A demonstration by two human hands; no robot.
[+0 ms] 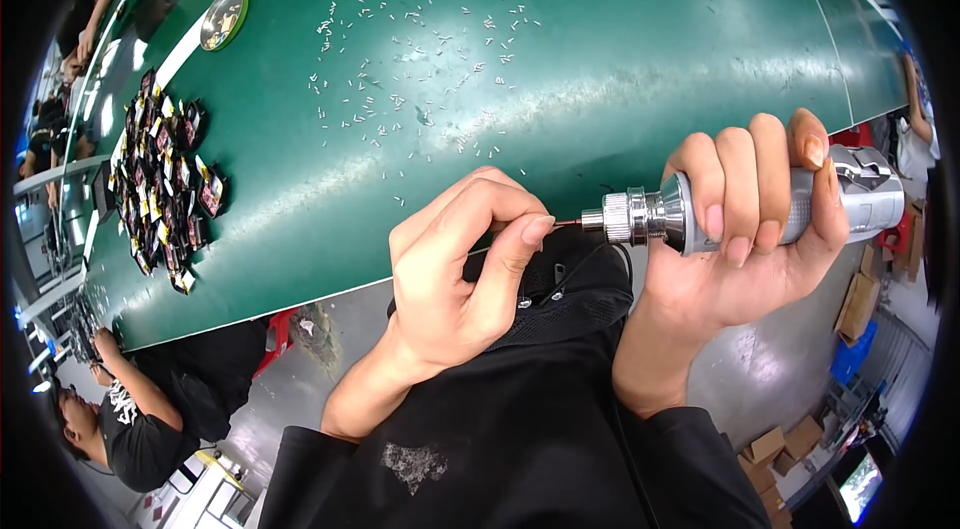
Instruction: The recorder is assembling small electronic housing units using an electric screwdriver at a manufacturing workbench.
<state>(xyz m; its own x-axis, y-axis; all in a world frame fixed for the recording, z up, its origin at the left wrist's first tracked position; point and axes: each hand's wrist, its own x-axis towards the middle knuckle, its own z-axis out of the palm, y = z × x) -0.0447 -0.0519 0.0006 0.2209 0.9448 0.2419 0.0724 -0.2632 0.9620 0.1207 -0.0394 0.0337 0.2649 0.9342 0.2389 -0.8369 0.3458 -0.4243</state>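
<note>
In my right hand (750, 199) lies a silver-grey electric screwdriver (675, 214), held level with the fingers wrapped round its body. Its knurled chrome collar and thin coppery bit (568, 223) point left. My left hand (465, 264) is closed in a pinch, thumb and forefinger meeting at the bit's tip. Those fingertips hide the very end, and I cannot tell whether a small part sits there too. Both hands are in front of my body, by the near edge of the green table (600, 59).
Small pale slivers (400, 69) lie scattered over the table's middle. Many small black parts with yellow and white bits form a pile (165, 179) at the left. Beyond it stands a round dish (224, 19) with small pieces. A person in black (150, 419) works at the left; cardboard boxes (780, 449) stand right.
</note>
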